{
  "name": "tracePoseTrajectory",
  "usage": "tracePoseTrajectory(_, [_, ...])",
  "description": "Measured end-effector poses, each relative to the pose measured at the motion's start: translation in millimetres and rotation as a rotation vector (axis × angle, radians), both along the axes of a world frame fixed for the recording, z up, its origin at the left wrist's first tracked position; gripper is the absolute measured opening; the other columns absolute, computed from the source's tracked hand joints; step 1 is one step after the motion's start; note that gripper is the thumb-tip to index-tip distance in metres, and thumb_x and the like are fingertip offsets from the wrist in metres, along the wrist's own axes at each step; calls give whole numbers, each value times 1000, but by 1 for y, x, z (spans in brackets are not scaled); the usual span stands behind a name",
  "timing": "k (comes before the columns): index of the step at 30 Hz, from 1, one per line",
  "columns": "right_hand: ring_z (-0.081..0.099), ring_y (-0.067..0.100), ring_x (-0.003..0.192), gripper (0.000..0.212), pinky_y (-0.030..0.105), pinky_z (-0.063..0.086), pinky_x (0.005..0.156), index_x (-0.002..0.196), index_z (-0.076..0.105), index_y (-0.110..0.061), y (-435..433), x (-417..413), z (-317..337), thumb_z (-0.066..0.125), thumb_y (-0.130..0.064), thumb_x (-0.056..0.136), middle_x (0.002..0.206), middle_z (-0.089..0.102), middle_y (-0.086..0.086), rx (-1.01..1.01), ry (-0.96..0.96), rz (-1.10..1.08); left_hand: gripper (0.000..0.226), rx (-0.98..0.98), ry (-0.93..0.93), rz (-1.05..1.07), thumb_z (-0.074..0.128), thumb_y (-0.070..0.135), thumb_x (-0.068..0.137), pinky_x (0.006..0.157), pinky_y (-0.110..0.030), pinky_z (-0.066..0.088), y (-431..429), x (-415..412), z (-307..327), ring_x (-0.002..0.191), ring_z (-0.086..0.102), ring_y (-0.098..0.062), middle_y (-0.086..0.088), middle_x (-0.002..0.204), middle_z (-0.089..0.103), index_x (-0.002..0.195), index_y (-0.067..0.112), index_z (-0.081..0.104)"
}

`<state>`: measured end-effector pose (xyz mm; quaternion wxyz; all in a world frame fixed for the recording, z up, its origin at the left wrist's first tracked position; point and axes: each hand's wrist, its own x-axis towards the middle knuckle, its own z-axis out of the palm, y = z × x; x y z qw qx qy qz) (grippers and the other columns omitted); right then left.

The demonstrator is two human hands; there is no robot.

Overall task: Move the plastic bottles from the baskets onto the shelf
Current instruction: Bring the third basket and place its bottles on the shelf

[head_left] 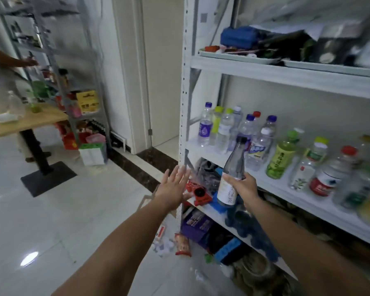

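Shelf (193, 149) crowded along its left end with standing bottles (254, 144). Just off the front edge, a tilted dark-capped bottle (233, 167), gripped low in the right hand (245, 185). Left hand (173, 189) spread flat, empty. Could topple the front row if pushed in tilted.

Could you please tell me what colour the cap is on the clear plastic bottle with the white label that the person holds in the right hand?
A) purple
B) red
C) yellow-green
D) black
D: the clear plastic bottle with a white label, which the right hand grips around its lower body in front of the white metal shelf, is topped by a black cap.
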<state>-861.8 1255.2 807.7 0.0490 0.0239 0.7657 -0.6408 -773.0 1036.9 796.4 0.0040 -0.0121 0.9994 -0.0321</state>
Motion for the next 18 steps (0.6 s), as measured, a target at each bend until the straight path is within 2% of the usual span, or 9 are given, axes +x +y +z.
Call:
tracePoseTrajectory(3, [65,17,73,29,32,51,66,89,63,-9,38,-6,1,83,-21,72,87,68,7,-38,-34,-100,80,-15,3,-105,27,61,96,116,-42,-14,36,-27,1,146,-20,-22,-3,159,-19,151,21,-15])
tracePoseTrajectory(6, [68,23,81,43,40,56,77,99,66,-5,67,-10,-1,86,-24,66,94,71,11,-89,-84,-174,80,-39,9,-196,27,60,97,115,-42,-14,63,-51,6,146,-20,-22,-4,159,-20,152,20,-15])
tracePoseTrajectory(9, [67,24,85,44,34,53,74,104,64,-4,89,-10,0,85,-21,69,99,70,13,-144,-92,-246,80,-49,24,-284,26,61,97,113,-41,-18,84,-73,7,146,-20,-22,-3,159,-20,152,21,-16])
tracePoseTrajectory(11, [65,24,91,51,32,51,76,112,60,-6,99,-9,0,84,-22,70,105,68,11,-200,-78,-303,81,-60,23,-347,25,62,96,111,-41,-20,96,-86,9,145,-22,-22,-4,158,-22,151,21,-18])
tracePoseTrajectory(14, [63,16,88,61,28,49,71,123,51,-9,109,-8,2,82,-22,73,111,64,8,-290,-45,-400,81,-79,9,-436,25,61,97,118,-45,-13,110,-105,10,145,-22,-23,-3,158,-24,151,20,-20])
tracePoseTrajectory(18, [61,22,92,69,38,51,80,125,40,-10,119,-9,4,83,-16,71,113,60,9,-380,-53,-508,81,-136,25,-525,23,62,96,118,-45,-12,121,-130,10,146,-20,-24,-5,159,-21,150,19,-21])
